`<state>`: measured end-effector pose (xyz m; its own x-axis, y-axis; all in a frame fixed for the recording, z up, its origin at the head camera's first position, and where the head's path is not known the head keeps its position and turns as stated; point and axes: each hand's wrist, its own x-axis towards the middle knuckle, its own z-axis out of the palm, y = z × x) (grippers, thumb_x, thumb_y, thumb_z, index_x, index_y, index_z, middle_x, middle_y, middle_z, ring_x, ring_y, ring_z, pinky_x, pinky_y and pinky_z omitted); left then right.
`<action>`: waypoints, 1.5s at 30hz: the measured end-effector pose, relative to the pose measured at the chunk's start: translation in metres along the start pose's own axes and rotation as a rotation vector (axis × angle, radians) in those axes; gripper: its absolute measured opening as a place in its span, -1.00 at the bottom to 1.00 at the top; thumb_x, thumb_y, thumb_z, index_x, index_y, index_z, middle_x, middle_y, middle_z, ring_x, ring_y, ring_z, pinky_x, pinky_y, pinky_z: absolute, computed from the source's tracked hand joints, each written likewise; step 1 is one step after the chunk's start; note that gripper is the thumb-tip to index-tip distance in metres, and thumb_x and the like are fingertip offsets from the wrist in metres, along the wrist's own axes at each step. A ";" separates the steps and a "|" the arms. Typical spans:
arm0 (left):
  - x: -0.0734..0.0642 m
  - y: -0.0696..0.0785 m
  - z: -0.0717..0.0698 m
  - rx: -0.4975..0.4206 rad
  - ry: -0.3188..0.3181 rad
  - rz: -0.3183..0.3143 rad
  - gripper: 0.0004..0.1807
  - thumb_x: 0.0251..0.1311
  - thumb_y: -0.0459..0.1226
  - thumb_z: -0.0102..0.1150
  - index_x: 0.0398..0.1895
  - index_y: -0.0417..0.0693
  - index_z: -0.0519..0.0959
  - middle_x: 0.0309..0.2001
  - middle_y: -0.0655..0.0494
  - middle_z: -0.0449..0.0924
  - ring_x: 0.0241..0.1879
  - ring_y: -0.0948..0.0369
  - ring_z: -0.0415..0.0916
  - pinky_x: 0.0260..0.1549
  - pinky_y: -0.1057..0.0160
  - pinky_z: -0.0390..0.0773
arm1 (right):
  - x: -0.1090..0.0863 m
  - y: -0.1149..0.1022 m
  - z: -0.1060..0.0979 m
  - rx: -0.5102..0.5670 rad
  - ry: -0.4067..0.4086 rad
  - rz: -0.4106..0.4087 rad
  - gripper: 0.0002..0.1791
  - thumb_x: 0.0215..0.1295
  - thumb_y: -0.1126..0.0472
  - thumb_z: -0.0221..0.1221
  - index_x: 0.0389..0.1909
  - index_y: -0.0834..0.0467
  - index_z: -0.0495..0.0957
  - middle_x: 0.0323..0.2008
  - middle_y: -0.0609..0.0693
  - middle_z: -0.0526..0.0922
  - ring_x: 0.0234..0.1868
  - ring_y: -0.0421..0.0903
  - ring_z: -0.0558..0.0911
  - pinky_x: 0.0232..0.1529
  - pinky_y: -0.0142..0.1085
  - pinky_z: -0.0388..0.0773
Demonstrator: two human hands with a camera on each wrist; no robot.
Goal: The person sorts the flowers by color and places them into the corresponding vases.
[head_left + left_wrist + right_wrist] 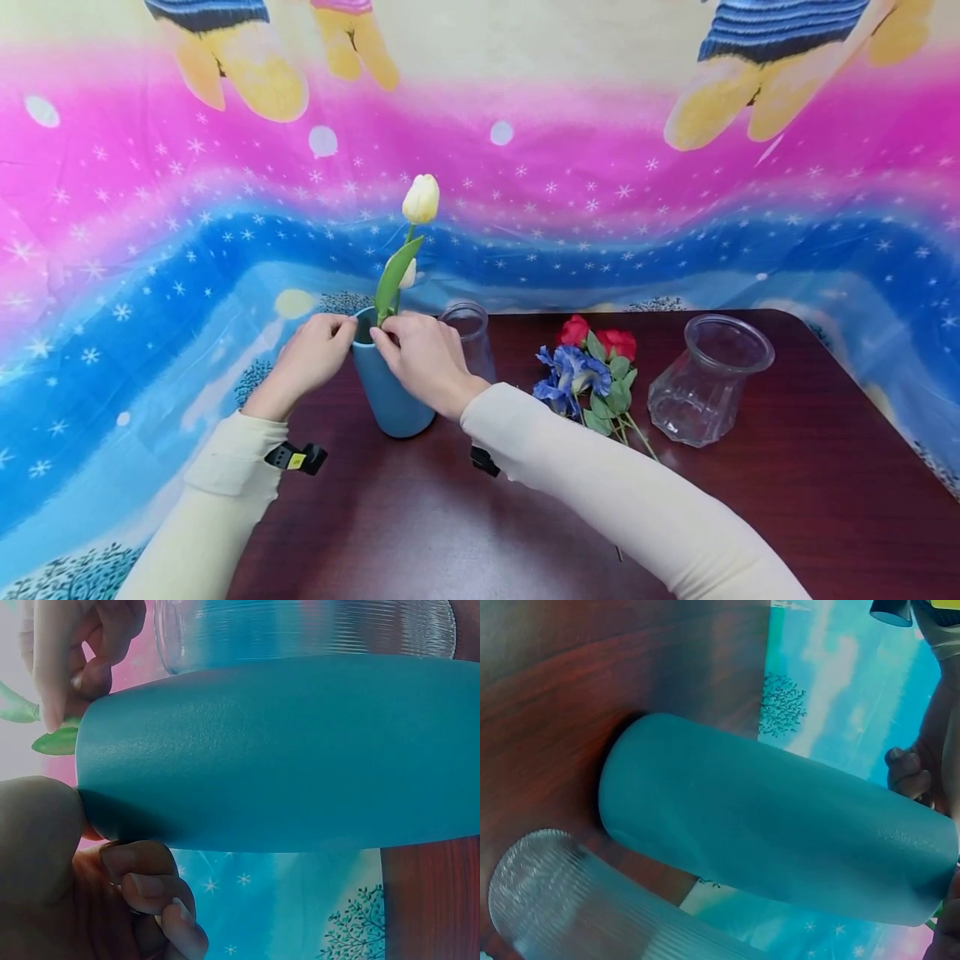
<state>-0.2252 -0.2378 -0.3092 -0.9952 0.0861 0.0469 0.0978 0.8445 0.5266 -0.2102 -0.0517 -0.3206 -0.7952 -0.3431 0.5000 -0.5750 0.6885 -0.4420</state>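
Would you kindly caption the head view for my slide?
Left hand grips a blue vase; right hand holds a white tulip.

From my remote seat I see the person's left hand (311,357) pinch the left rim of a tall, tapering, matte blue vase (396,392), while the right hand (431,358) pinches the green-stemmed white tulip (421,200) at its mouth, the bloom upright above a broad green leaf (393,275). Behind the right hand I make out a narrow clear glass vase (477,342). Farther right on the dark reddish-brown table (420,533), I see a ruffled blue flower (568,375) beside red roses (617,343), then a wide-mouthed clear glass vase (697,400).
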 end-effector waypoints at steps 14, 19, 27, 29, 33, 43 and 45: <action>-0.002 0.001 -0.001 -0.010 -0.001 0.014 -0.48 0.55 -0.02 -0.32 -0.65 0.02 0.26 -0.64 0.11 0.24 -0.65 0.10 0.21 -0.60 0.19 0.28 | -0.004 0.002 0.000 -0.044 0.048 -0.091 -0.82 0.45 0.02 0.18 -0.29 -0.03 0.70 -0.45 -0.19 0.60 -0.53 -0.30 0.50 -0.60 -0.50 0.34; -0.001 0.001 0.000 -0.016 0.000 0.017 -0.48 0.55 -0.03 -0.32 -0.66 0.02 0.25 -0.66 0.12 0.22 -0.67 0.11 0.19 -0.63 0.20 0.27 | -0.006 0.002 -0.001 -0.023 0.079 -0.112 -0.83 0.44 0.03 0.19 -0.29 -0.02 0.69 -0.44 -0.18 0.61 -0.53 -0.30 0.51 -0.60 -0.52 0.32; 0.000 0.000 0.000 -0.020 -0.007 0.010 -0.49 0.54 -0.04 -0.33 -0.65 0.01 0.26 -0.67 0.12 0.22 -0.68 0.11 0.18 -0.64 0.20 0.27 | -0.011 0.003 -0.004 -0.006 0.094 -0.123 -0.84 0.43 0.04 0.21 -0.29 -0.01 0.69 -0.41 -0.18 0.66 -0.49 -0.31 0.58 -0.58 -0.54 0.35; 0.000 -0.001 0.001 -0.016 -0.006 0.003 -0.50 0.54 -0.04 -0.33 -0.64 0.01 0.26 -0.66 0.12 0.22 -0.68 0.10 0.18 -0.64 0.20 0.27 | -0.012 0.004 -0.005 0.003 0.094 -0.126 -0.84 0.42 0.04 0.22 -0.28 0.00 0.70 -0.40 -0.17 0.67 -0.47 -0.31 0.61 -0.57 -0.55 0.37; 0.000 -0.001 0.001 -0.005 -0.001 -0.011 -0.49 0.54 -0.01 -0.34 -0.63 0.01 0.28 -0.66 0.11 0.24 -0.67 0.09 0.21 -0.62 0.18 0.29 | -0.015 0.006 -0.006 0.016 0.089 -0.128 -0.84 0.41 0.04 0.24 -0.26 0.00 0.71 -0.38 -0.16 0.69 -0.43 -0.31 0.65 -0.54 -0.55 0.41; -0.001 -0.001 0.001 -0.001 -0.006 -0.025 -0.46 0.55 0.05 -0.36 -0.61 0.01 0.30 -0.63 0.09 0.27 -0.64 0.09 0.24 -0.60 0.18 0.30 | -0.025 0.010 -0.015 0.038 0.105 -0.147 -0.86 0.38 0.05 0.27 -0.23 0.00 0.73 -0.36 -0.16 0.70 -0.41 -0.33 0.65 -0.50 -0.52 0.47; -0.001 0.000 0.002 0.000 -0.004 -0.025 -0.46 0.55 0.05 -0.35 -0.61 0.01 0.30 -0.63 0.10 0.27 -0.64 0.09 0.24 -0.60 0.17 0.30 | -0.027 0.011 -0.019 0.038 0.114 -0.156 -0.87 0.37 0.05 0.28 -0.24 0.01 0.73 -0.37 -0.16 0.70 -0.41 -0.34 0.63 -0.49 -0.51 0.47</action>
<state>-0.2241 -0.2373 -0.3109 -0.9973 0.0670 0.0298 0.0726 0.8464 0.5276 -0.1912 -0.0230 -0.3252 -0.6704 -0.3678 0.6444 -0.6980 0.6072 -0.3796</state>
